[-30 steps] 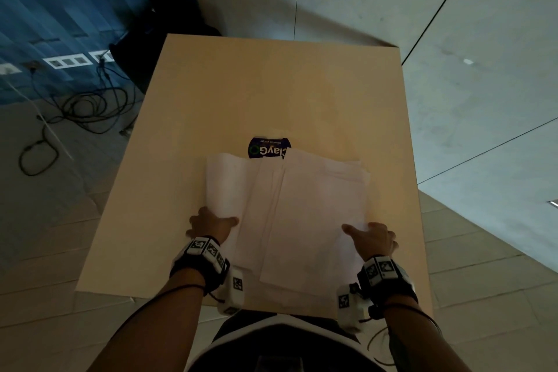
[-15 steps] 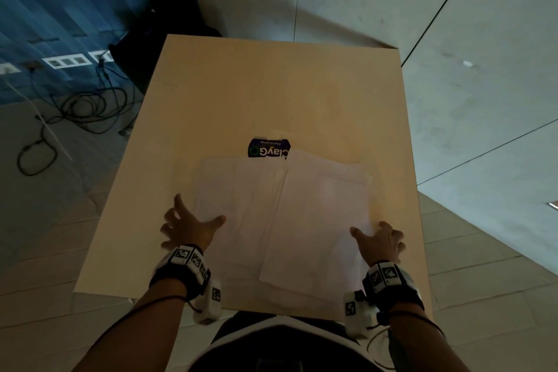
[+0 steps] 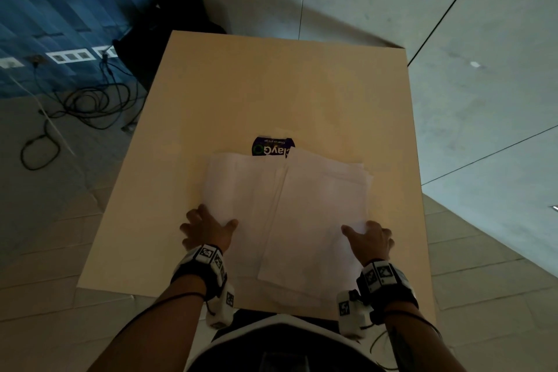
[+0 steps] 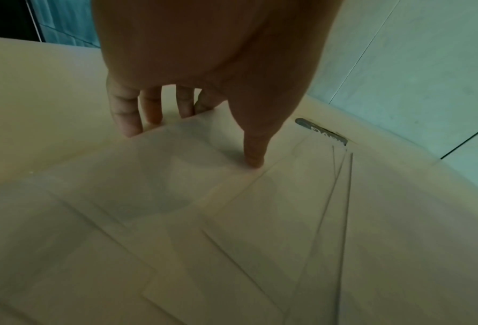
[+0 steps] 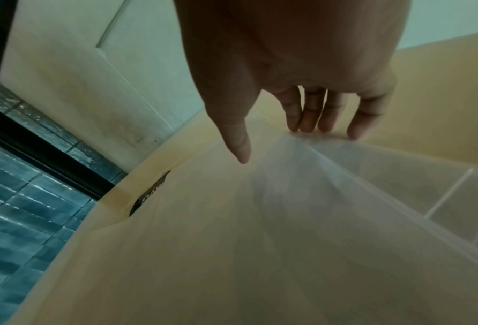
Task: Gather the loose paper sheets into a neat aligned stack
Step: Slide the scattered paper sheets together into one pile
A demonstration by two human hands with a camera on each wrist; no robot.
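Several white paper sheets (image 3: 287,214) lie overlapped and fanned out of line on the tan table (image 3: 271,84), near its front edge. My left hand (image 3: 211,223) sits at their left edge. Its thumb (image 4: 254,162) presses on the top sheet, and its straight fingers (image 4: 129,123) touch the edge. My right hand (image 3: 365,232) is at the right edge. There its fingers (image 5: 324,127) stand against the slightly raised sheet edge (image 5: 371,154), with the thumb (image 5: 242,154) over the paper. Neither hand curls round the sheets.
A dark blue printed packet (image 3: 273,146) lies flat just beyond the sheets, partly under them. The far half of the table is bare wood. Black cables (image 3: 84,106) lie on the floor to the left. A grey wall runs to the right.
Both hands drew outward off the sheets half a second ago and have now come back in against the side edges. The left sheets have shifted slightly to the right.
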